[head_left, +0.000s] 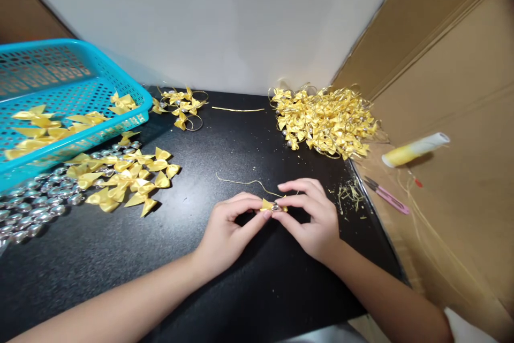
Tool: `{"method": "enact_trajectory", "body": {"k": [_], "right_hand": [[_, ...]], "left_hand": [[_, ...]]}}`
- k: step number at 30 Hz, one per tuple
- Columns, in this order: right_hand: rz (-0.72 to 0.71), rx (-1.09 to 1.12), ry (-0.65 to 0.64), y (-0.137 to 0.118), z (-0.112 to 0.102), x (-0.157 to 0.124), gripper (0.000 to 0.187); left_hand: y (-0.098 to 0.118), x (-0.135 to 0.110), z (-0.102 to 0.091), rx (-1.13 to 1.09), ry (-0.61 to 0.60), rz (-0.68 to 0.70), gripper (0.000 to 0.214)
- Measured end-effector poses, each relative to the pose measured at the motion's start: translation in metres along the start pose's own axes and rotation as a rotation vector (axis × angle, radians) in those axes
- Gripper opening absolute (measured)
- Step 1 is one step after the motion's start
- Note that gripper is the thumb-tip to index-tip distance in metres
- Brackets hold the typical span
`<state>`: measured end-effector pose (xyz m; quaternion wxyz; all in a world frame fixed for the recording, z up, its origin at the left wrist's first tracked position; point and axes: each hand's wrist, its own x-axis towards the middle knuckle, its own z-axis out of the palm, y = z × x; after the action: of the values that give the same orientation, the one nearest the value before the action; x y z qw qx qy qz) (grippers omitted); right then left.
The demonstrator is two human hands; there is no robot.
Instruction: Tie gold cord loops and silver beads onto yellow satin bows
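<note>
Over the black table, my left hand point(235, 225) and my right hand point(311, 220) meet at the fingertips around a small yellow ribbon bow point(266, 205). Both pinch it from opposite sides. A silver bead point(275, 207) sits at the bow's middle, between the two hands. From the bow a thin gold cord point(244, 181) trails away to the upper left across the tabletop; part of it is hidden behind my right fingers.
At left, a blue basket point(90, 133) holds yellow bows, with loose bows point(138, 180) and silver beads point(36, 209) beside it. A heap of corded bows point(325, 121) lies at back right. Pink-handled snips point(387, 196), thread clippings point(351, 193) and a yellow-white spool point(415, 150) lie right.
</note>
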<state>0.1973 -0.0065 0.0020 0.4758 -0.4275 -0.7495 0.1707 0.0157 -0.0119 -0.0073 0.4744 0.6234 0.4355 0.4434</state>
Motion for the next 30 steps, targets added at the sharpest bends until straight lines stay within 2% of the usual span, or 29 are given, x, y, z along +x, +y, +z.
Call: {"method": "enact_trajectory", "body": {"k": [6,9,11,17,26,30], "right_hand": [[0.673,0.536,-0.087,-0.001,0.007,-0.004,0.031],[0.850,0.713,-0.106,0.001,0.007,-0.004,0.033],[0.890,0.746,-0.108,0.001,0.007,-0.004,0.032],[0.883,0.718,-0.120,-0.002,0.006,0.001,0.037],[0.839,0.696,-0.140,-0.005,0.006,0.002,0.036],[0.828,0.749,-0.157,-0.002,0.007,0.000,0.026]], "left_hand": [[-0.004,-0.002,0.001,0.021,0.002,-0.056,0.008],[-0.004,-0.003,0.002,-0.017,0.012,-0.119,0.006],[-0.002,-0.003,0.003,-0.042,0.013,-0.143,0.007],[0.004,0.001,0.000,-0.029,-0.076,-0.193,0.016],[0.007,0.002,-0.002,-0.065,-0.064,-0.250,0.019],[0.004,0.002,-0.002,-0.115,-0.061,-0.276,0.023]]}}
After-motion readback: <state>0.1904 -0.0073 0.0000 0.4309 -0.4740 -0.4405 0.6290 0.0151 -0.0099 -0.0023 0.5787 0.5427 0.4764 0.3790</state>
